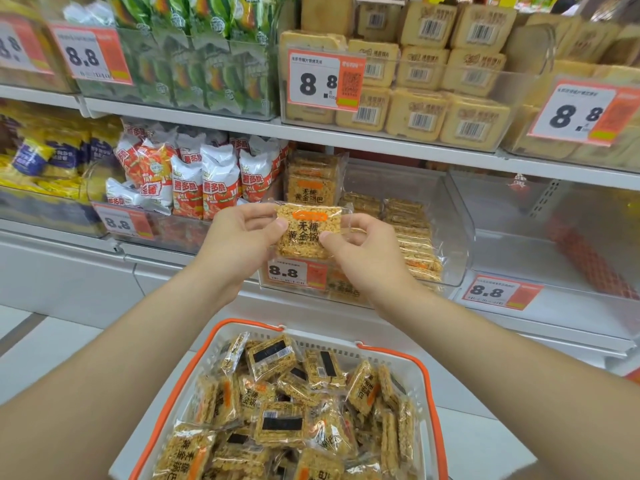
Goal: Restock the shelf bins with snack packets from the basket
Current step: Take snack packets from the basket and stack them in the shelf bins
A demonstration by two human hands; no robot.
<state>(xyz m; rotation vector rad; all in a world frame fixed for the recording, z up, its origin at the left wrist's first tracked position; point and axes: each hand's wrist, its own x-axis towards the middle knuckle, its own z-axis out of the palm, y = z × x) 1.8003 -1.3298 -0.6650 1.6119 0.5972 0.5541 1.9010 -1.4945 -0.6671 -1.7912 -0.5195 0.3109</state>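
Observation:
A clear-wrapped golden rice-cracker packet (306,226) with an orange label and black characters is held up in front of the middle shelf. My left hand (242,237) pinches its left edge and my right hand (360,252) pinches its right edge. Behind it stands a clear shelf bin (453,216) holding several of the same packets, some upright at its left, others in a row along the middle. Below my arms sits a white basket (207,351) with orange handles, filled with several more of these packets (280,424).
A neighbouring bin on the left holds red-and-white snack bags (194,181). To the right is a clear bin (554,237) with little in it. The upper shelf carries green packets (207,53) and yellow boxed cakes (443,81). Price tags reading 8.8 (298,271) hang on the bin fronts.

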